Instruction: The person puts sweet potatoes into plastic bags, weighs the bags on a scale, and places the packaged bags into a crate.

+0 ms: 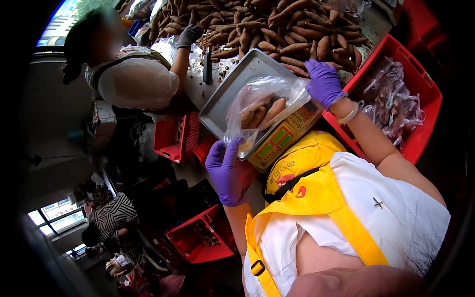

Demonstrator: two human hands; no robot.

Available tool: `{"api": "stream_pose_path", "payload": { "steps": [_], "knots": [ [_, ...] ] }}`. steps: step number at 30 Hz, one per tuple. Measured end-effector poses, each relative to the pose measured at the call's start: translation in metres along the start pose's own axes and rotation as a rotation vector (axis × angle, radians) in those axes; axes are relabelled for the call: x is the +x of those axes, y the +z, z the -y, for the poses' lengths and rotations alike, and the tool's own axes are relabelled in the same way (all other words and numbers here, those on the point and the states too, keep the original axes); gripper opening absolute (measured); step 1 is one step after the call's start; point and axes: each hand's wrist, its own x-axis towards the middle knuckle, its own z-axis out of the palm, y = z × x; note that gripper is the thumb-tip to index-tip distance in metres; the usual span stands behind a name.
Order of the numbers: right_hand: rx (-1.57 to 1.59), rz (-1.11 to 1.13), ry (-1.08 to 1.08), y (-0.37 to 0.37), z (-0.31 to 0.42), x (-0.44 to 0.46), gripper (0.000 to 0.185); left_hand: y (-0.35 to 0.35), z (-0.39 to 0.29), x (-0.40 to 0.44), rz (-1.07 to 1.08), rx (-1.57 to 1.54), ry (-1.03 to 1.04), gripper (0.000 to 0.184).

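Note:
A clear plastic bag with several sweet potatoes inside lies on the metal pan of a digital scale. The scale's panel has green displays, too small to read. My left hand, in a purple glove, is closed with fingertips pinching the near left edge of the bag. At the bag's other end, my right hand, gloved in purple too, is closed on the plastic. A large heap of sweet potatoes covers the table just beyond the right hand.
A red crate at the right holds filled clear bags. Across the table a co-worker reaches a gloved hand to the heap. More red crates stand on the floor to the left. Other people work farther back.

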Motion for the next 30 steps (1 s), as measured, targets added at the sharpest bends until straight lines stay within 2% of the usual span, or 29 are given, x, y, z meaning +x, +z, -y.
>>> {"api": "stream_pose_path", "payload": {
  "steps": [1,2,4,6,8,10,11,12,14,16,18,19,20,22,24,26,27,28,30],
  "knots": [
    [0.078,0.298,0.048,-0.019,-0.013,0.015,0.026,-0.020,0.011,0.009,0.074,-0.097,0.013,0.013],
    [0.291,0.257,0.086,-0.031,-0.016,0.018,0.010,-0.021,0.006,0.011,0.153,-0.266,-0.017,0.018],
    [0.694,0.185,0.035,-0.059,0.005,0.029,0.016,-0.023,0.008,0.022,0.214,-0.342,0.004,0.021],
    [1.176,0.347,-0.056,-0.071,0.034,0.040,0.019,-0.015,0.003,0.030,0.242,-0.280,0.029,0.024],
    [0.929,0.041,-0.299,-0.088,0.083,0.035,0.038,-0.006,-0.006,0.033,0.267,-0.223,0.064,0.028],
    [0.336,-0.181,-0.450,-0.080,0.118,0.015,0.062,0.004,-0.017,0.032,0.371,-0.456,-0.160,0.036],
    [0.264,-0.077,-0.493,-0.057,0.116,0.012,0.070,0.004,-0.018,0.031,0.395,-0.508,-0.223,0.032],
    [0.263,-0.084,-0.476,-0.028,0.102,0.016,0.070,0.000,-0.017,0.031,0.410,-0.499,-0.229,0.032],
    [-0.522,-0.040,-0.221,0.018,0.058,0.036,0.066,-0.014,-0.013,0.029,0.434,-0.579,-0.230,0.035],
    [-0.117,0.544,0.077,-0.058,0.030,0.059,0.042,-0.028,-0.005,0.026,0.420,-0.631,-0.207,0.040],
    [0.157,0.715,0.037,-0.097,0.010,0.061,0.025,-0.038,0.006,0.022,0.336,-0.548,-0.167,0.042],
    [0.329,0.654,0.005,-0.099,0.006,0.058,0.020,-0.035,0.007,0.021,0.327,-0.565,-0.150,0.037],
    [0.327,0.656,0.005,-0.098,0.009,0.057,0.020,-0.031,0.008,0.023,0.326,-0.567,-0.151,0.037],
    [1.456,0.885,-0.018,-0.099,0.027,0.057,0.021,-0.018,0.007,0.032,0.332,-0.596,-0.132,0.032],
    [1.717,0.769,-0.323,-0.094,0.067,0.055,0.029,-0.004,-0.006,0.040,0.350,-0.621,-0.134,0.030],
    [1.572,0.581,-0.412,-0.074,0.096,0.053,0.040,0.005,-0.018,0.047,0.420,-0.352,-0.042,0.044],
    [1.577,0.575,-0.420,-0.073,0.106,0.057,0.040,0.016,-0.027,0.044,0.406,-0.269,0.045,0.044],
    [1.527,0.356,-0.640,-0.079,0.116,0.062,0.044,0.019,-0.027,0.044,0.281,-0.054,0.144,0.044],
    [1.456,0.123,-0.847,-0.084,0.119,0.064,0.048,0.010,-0.019,0.060,0.221,0.258,0.455,0.035]
  ]
}}
